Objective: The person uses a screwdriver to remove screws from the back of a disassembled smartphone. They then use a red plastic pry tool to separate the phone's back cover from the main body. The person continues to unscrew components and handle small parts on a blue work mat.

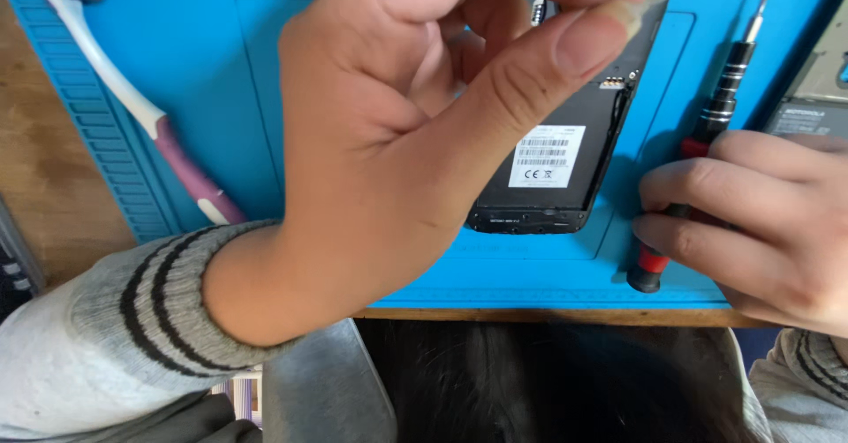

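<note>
My left hand (397,143) is raised close, thumb and fingers pinched together over a phone (565,160); my right hand (760,222) grips a screwdriver (720,112) on the mat (177,72).

A repair bench — blue work mat (177,72), screwdriver (715,125), opened phone (565,169) on wood.

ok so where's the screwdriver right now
In the head view the screwdriver lies on the right side of the blue mat, just right of the opened black phone, with the right hand resting over its red-and-black handle.
</note>
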